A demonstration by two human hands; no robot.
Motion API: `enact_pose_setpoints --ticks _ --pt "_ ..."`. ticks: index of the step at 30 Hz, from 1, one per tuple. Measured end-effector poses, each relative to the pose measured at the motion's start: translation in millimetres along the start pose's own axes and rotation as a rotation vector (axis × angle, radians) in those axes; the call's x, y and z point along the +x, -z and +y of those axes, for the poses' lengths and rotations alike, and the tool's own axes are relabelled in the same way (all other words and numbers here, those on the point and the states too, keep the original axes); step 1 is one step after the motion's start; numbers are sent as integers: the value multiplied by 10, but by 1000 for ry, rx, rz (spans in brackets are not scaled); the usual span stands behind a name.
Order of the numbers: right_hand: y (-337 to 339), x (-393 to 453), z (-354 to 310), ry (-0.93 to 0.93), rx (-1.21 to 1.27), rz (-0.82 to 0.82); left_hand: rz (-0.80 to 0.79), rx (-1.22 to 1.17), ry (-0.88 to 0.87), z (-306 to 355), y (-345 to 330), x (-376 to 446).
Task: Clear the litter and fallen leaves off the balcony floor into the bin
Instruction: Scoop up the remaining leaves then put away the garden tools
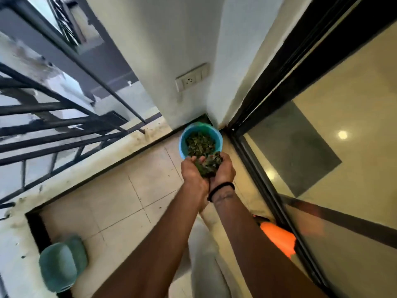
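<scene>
The left hand (194, 173) and right hand (223, 168), cupped together around a clump of leaves (209, 165), hover at the near rim of the blue bin (182, 143), so tipping early would likely scatter leaves back onto the floor tiles (120, 198). The bin sits tight in the corner between wall (171, 50) and sliding-door frame (257, 168), leaving open room only on the near side.

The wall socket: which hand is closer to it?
Left, narrowly. Left hand sits below the wall socket; right hand, cupped alongside, lies below and further right.
</scene>
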State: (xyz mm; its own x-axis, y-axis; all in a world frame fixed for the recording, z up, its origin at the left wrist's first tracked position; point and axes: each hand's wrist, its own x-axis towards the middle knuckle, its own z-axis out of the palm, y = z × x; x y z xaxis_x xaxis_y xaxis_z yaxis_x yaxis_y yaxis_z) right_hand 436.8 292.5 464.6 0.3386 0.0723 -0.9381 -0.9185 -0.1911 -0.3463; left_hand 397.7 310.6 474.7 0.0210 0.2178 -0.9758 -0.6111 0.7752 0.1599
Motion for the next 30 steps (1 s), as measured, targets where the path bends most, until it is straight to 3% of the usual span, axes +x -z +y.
enact_pose_setpoints --ticks 6,17,25,30 --pt "-540 1074 182 -73 4 15 59 -21 43 379 -359 740" --pt "-1024 910 55 -69 233 151 81 84 56 865 -662 806" --pt "-905 675 162 -84 402 134 -10 403 -76 1056 -532 619" --pt "-494 509 248 -92 598 66 -148 776 -137 1005 -329 607"
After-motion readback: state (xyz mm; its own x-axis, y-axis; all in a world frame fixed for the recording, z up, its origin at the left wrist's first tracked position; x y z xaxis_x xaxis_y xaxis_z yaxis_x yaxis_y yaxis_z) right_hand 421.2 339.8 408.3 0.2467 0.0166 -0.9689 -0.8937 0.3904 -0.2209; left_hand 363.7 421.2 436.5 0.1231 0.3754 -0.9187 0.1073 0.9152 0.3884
